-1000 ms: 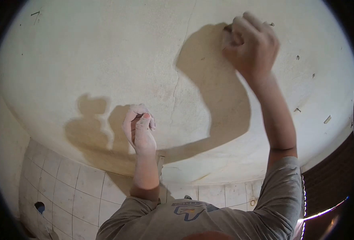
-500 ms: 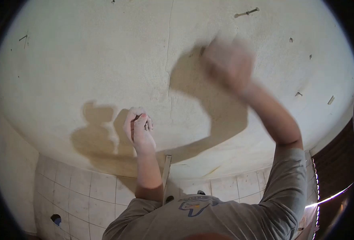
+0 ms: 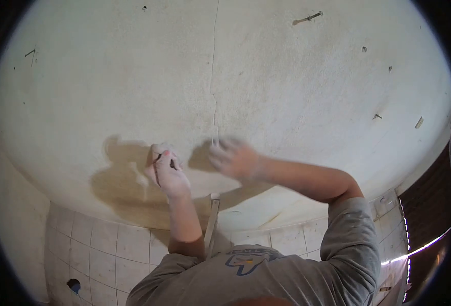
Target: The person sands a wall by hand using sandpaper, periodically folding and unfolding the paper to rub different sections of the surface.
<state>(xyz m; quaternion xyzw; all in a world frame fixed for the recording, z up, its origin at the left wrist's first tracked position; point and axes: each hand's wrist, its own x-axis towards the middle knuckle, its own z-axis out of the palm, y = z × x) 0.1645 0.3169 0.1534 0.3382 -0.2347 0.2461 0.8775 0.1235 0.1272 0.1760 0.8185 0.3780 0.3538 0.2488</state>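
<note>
A pale wall fills most of the view, with a thin crack running down its middle. My left hand, whitened with dust, is closed in front of the wall, left of the crack. What its curled fingers hold, if anything, is hidden. My right hand reaches across to the lower end of the crack, its fingers stretched out over the wall surface. Motion blurs it, and nothing shows in its fingers. Both hands cast shadows on the wall.
A bolt sticks out at the upper right and a nail at the far left. Below the crack, a narrow upright strip stands against the tiles. A dark hole shows at lower left.
My right hand has come down and left, from high on the wall to the crack's lower end. My left hand has shifted slightly left and stays closed.
</note>
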